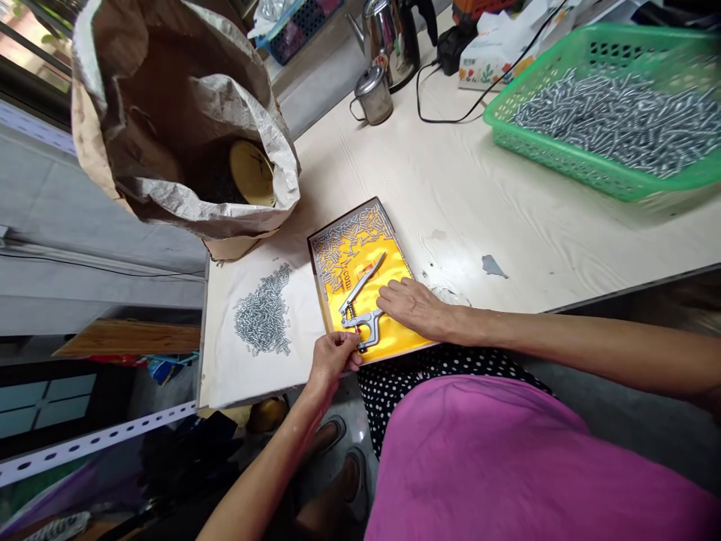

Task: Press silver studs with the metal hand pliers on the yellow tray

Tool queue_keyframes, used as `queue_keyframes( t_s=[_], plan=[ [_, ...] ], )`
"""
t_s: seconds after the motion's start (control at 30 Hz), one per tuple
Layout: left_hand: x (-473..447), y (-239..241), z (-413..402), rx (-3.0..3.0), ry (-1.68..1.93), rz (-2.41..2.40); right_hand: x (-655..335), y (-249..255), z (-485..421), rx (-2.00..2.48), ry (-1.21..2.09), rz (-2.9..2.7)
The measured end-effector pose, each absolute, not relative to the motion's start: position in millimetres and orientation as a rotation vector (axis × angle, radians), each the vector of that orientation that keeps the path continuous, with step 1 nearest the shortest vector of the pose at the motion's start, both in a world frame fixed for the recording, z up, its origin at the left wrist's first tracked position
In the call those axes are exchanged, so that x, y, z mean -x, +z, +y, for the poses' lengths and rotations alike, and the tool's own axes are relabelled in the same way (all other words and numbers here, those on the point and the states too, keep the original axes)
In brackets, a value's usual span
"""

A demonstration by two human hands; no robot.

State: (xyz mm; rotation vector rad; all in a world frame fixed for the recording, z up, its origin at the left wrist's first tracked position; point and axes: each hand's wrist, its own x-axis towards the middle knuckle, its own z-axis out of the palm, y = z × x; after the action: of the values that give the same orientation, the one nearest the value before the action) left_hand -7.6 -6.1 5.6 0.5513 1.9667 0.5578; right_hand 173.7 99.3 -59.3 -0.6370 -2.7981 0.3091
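A shallow tray point(401, 340) with a yellow bottom and dark rim lies at the table's front edge. Over it are grey metal pliers point(369, 321) with a spring, spread handles and a C-shaped jaw with a red bit. The fingers of my right hand point(414, 306) curl round the end of one handle. At the jaw, my left hand point(336, 355) is closed in a pinch; whatever it holds there is hidden. Small silver metal pieces point(343, 244) are scattered over the tray's far part. A pile of similar pieces point(263, 312) lies on the table left of the tray.
A large open paper sack point(248, 233) with a yellow round container point(251, 174) inside stands back left. At the right, a green basket point(568, 161) holds many metal pieces. A steel mug point(372, 96), kettle point(391, 45), tissue box point(478, 68) and black cable point(444, 120) stand behind.
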Motion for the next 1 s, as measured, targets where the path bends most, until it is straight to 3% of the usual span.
queue_keyframes(
  t_s=[0.87, 1.0],
  plan=[
    [16, 2, -4, -0.652, 0.384, 1.924, -163, -56, 148, 0.59, 0.239, -2.794],
    [11, 6, -4, -0.676, 0.386, 1.947, -145, -51, 164, 0.608, 0.098, -2.859]
  ],
)
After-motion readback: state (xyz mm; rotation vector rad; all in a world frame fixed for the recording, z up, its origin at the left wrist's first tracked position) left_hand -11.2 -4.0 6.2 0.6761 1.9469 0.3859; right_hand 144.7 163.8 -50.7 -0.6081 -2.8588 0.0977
